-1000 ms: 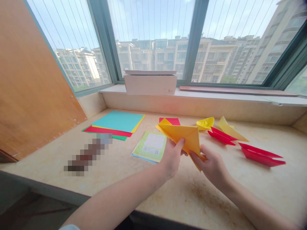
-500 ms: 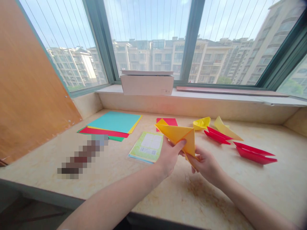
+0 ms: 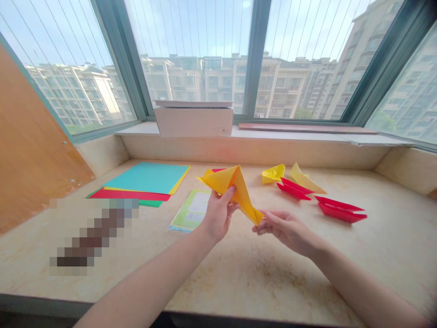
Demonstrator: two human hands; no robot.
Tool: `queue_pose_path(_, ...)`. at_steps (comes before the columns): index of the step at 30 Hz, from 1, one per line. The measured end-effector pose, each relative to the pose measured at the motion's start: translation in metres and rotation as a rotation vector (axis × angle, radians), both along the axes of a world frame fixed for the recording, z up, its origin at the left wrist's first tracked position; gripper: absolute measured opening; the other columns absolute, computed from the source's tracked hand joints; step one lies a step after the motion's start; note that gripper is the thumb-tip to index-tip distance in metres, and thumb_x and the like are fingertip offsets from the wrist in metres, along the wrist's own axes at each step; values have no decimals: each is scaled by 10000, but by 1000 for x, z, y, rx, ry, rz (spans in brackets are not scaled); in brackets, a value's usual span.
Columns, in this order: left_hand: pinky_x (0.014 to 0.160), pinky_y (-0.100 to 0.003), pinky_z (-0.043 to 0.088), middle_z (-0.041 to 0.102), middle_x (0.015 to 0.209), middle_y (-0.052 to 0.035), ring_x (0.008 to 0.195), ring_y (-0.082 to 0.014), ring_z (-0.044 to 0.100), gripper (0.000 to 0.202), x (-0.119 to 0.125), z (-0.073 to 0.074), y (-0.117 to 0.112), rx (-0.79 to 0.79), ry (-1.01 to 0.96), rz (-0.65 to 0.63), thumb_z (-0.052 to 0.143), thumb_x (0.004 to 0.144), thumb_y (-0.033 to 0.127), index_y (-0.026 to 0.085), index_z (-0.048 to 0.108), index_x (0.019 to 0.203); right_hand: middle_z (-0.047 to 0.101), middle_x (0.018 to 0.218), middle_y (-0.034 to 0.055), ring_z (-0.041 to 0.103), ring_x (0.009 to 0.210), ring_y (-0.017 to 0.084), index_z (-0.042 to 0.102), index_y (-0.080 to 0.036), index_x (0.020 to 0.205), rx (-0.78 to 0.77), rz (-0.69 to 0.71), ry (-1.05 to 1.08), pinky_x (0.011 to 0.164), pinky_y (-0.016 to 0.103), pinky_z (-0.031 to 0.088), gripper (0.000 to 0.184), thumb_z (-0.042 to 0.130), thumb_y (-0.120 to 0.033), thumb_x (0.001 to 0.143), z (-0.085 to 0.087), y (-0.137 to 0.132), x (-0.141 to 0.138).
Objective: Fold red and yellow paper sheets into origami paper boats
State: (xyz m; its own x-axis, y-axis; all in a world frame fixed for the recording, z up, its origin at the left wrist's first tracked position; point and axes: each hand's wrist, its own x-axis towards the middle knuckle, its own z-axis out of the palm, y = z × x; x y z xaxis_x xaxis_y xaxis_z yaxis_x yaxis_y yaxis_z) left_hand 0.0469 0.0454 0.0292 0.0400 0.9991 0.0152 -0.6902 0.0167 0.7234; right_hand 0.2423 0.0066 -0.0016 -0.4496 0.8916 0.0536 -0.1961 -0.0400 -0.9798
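A folded sheet of yellow paper (image 3: 227, 181) is held up above the counter between both hands. My left hand (image 3: 220, 212) grips its middle, thumb on the near face and fingers behind. With thumb and fingers, my right hand (image 3: 283, 228) pinches the lower right tip of the paper. The paper's upper edge comes to a peak, and a narrow point sticks out to the left. Behind it, a red paper (image 3: 218, 170) is mostly hidden. A green-and-white packet (image 3: 191, 212) lies flat just left of my left hand.
To the right lie two red folded paper boats (image 3: 341, 209) (image 3: 294, 189), a yellow paper boat (image 3: 273, 174) and a pale yellow folded piece (image 3: 305, 178). Coloured sheets (image 3: 146, 177) are stacked at the left, near a blurred-out patch (image 3: 92, 239). A white box (image 3: 194, 122) stands on the sill.
My right hand has shifted to the paper's lower right tip, and the paper now stretches out into a longer slanted shape. The view has turned slightly to the right.
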Motion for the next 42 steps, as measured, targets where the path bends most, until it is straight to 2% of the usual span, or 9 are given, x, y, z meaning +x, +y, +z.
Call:
queue_pose_path(5, 549, -137, 509, 703, 915, 12, 700, -76, 643, 431, 3, -6, -3, 12, -3, -56, 940, 652, 285, 168, 645, 943, 756, 920, 45, 696, 791, 182, 734, -224, 1209, 87, -19, -119, 793, 339, 547, 441, 776, -488, 858, 6, 0, -3)
queue_pose_path(10, 544, -156, 503, 695, 917, 7, 699, -85, 638, 412, 6, -10, -4, 37, 43, -76, 920, 689, 272, 167, 635, 966, 758, 911, 71, 708, 765, 194, 783, -186, 1006, 123, -36, -274, 721, 324, 560, 402, 694, -561, 892, 2, -1, -12)
queue_pose_path(17, 682, -223, 561, 696, 1078, -8, 876, -136, 683, 484, 7, -9, -10, 19, 72, -79, 911, 718, 299, 231, 610, 1091, 761, 808, 72, 730, 691, 203, 784, -171, 880, 174, -348, -347, 616, 320, 565, 409, 679, -567, 876, 0, 1, -18)
queue_pose_path(23, 843, -353, 553, 717, 1183, -76, 1044, -241, 696, 594, 7, -10, -21, 219, 113, -431, 895, 756, 304, 282, 571, 1253, 780, 849, 80, 721, 710, 182, 785, -165, 927, 35, -239, -155, 659, 307, 571, 422, 752, -573, 821, 14, 5, -4)
queue_pose_path(28, 898, -381, 538, 662, 1339, -133, 1246, -309, 604, 560, 4, -8, -24, 345, 193, -517, 858, 796, 366, 276, 621, 1295, 782, 866, 83, 693, 698, 158, 787, -161, 896, -2, -167, -63, 694, 294, 556, 389, 767, -542, 825, 15, 7, 4)
queue_pose_path(30, 906, -390, 540, 641, 1380, -131, 1311, -327, 559, 560, 1, -5, -21, 385, 150, -478, 823, 809, 479, 279, 634, 1297, 781, 884, 90, 686, 677, 159, 784, -159, 915, 27, -178, -96, 678, 299, 549, 417, 756, -565, 826, 14, 9, 6)
queue_pose_path(33, 960, -408, 531, 665, 1360, -89, 1355, -312, 531, 585, -3, 1, -15, 360, 22, -308, 752, 813, 631, 304, 641, 1285, 758, 768, 73, 672, 629, 166, 774, -150, 902, 155, -259, -250, 637, 298, 532, 460, 681, -601, 877, 10, 11, 6)
queue_pose_path(39, 922, -314, 554, 761, 1143, -56, 1105, -239, 700, 505, -1, 1, -2, 101, -11, -13, 904, 730, 402, 224, 681, 1147, 728, 717, 17, 644, 660, 180, 772, -190, 789, 370, -361, -461, 601, 269, 470, 359, 623, -484, 930, -7, 9, -5)
queue_pose_path(42, 872, -313, 573, 766, 1083, -69, 988, -225, 726, 476, 3, -1, -1, 79, 3, 40, 915, 714, 417, 177, 689, 1058, 732, 727, 1, 641, 668, 182, 782, -206, 804, 440, -358, -535, 613, 265, 459, 251, 632, -369, 922, -11, 5, -12)
